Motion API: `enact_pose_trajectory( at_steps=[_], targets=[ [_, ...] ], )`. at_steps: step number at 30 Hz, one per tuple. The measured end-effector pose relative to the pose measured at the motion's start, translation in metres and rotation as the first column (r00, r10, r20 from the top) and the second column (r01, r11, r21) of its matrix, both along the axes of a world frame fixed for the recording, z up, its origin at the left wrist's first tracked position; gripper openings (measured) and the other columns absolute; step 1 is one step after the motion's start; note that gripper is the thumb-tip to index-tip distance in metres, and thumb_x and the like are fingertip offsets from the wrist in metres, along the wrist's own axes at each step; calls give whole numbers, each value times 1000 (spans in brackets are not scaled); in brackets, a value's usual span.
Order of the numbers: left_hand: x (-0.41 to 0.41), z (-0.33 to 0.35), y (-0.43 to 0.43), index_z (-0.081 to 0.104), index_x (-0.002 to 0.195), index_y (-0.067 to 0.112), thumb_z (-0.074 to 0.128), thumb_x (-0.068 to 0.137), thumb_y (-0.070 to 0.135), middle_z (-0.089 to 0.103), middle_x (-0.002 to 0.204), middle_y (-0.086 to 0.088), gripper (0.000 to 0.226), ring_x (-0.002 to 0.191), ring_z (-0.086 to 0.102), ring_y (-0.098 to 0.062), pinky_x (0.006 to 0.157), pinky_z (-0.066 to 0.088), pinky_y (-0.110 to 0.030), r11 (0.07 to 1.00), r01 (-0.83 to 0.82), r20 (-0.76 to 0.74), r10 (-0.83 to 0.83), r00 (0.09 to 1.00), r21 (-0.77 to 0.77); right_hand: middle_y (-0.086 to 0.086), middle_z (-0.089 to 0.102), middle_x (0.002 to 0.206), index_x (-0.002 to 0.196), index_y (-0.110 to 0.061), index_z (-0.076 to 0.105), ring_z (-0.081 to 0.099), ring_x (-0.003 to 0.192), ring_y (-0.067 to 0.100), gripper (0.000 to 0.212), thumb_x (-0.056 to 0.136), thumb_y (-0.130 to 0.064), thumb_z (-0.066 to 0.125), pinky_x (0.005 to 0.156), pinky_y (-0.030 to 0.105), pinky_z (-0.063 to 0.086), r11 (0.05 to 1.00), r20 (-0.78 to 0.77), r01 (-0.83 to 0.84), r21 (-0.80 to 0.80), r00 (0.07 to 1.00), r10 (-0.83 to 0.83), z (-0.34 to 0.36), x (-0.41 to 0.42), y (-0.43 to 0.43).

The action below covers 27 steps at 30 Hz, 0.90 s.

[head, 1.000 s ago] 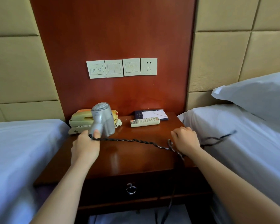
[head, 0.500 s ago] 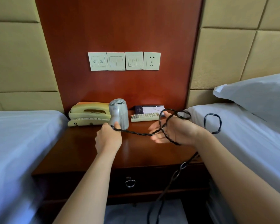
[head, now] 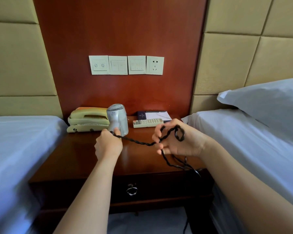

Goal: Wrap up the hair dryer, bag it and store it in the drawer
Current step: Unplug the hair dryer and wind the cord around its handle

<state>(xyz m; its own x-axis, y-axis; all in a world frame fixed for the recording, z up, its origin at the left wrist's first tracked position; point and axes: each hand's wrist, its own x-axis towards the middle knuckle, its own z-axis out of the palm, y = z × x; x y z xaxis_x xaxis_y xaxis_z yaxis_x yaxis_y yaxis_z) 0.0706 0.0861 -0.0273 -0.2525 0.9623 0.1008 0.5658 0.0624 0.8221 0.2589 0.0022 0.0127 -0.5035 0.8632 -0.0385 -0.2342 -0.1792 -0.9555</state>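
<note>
Currently left hand [head: 108,146] fingers clamp the hair dryer [head: 117,119] handle, dryer upright on the bench [head: 78,159] at 3 o'clock of the phone [head: 86,120], right hand [head: 179,142] fingers curled round cord [head: 139,142] loops (tail trailing off toward 5 o'clock); likely risk: tail snags bench edge, loops slip off.

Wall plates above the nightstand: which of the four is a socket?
The rightmost plate: it shows plug holes, while the other three plates to its left carry switches.

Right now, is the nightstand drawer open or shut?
Shut. The drawer front sits back under the nightstand top, none of its inside shows, and the ring pull hangs against it.
</note>
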Motion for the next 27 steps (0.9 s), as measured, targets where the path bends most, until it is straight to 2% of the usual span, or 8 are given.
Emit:
enact_pose_trajectory(
  at_steps=[4,9,11,15,18,21,25,27],
  targets=[
    [-7,4,0,53,106,5,39,97,39,57,114,-21,38,107,54,-41,74,37,-39,1000,15,-27,-15,1000,10,0,41,65,70,-11,47,35,55,11,15,79,0,52,52,20,32,949,280,175,261,927,-248,11,-1,-4],
    [-25,5,6,56,93,8,35,95,46,62,97,-12,44,85,57,-34,62,39,-34,995,93,-64,-94,994,-19,-10,56,91,107,-21,65,55,84,4,23,92,-7,53,78,17,44,598,485,117,793,473,-736,2,3,8],
    [-31,4,7,55,85,12,34,93,50,66,96,-15,45,86,62,-36,67,45,-35,989,142,-54,-143,988,-30,-5,57,102,116,-22,64,56,97,12,28,92,-11,54,88,21,43,536,504,9,844,329,-798,-3,4,13],
    [-42,8,4,57,85,16,39,91,54,66,91,-13,42,86,65,-37,81,54,-43,978,206,28,-205,978,-43,3,69,105,107,-15,67,62,98,19,20,95,-17,50,81,27,45,501,508,-85,862,167,-845,-3,5,22],
    [-46,15,4,58,84,16,43,93,48,63,73,-8,37,61,58,-27,64,50,-31,963,267,74,-264,962,-33,7,62,90,101,-13,60,58,83,28,15,95,-21,49,71,41,49,406,413,-115,907,47,-909,5,3,34],
    [-46,24,0,58,85,14,46,95,39,58,67,-8,29,46,47,-19,43,35,-21,947,317,146,-308,940,-45,1,50,81,104,-13,56,48,76,23,11,95,-15,50,57,31,37,285,288,-192,939,-12,-958,16,-1,49],
    [-54,28,1,57,93,14,44,95,39,58,69,-10,28,42,45,-17,42,33,-20,919,389,188,-371,909,-69,3,61,79,99,-10,57,42,76,20,7,94,-10,51,47,28,29,179,189,-342,922,-2,-982,38,-9,73],
    [-59,30,1,56,91,15,43,95,40,59,68,-10,28,37,43,-14,42,31,-20,900,427,197,-404,893,-93,0,58,79,99,-11,56,43,78,20,8,96,-14,50,50,32,38,182,203,-340,923,26,-979,50,-16,82]
  ],
)
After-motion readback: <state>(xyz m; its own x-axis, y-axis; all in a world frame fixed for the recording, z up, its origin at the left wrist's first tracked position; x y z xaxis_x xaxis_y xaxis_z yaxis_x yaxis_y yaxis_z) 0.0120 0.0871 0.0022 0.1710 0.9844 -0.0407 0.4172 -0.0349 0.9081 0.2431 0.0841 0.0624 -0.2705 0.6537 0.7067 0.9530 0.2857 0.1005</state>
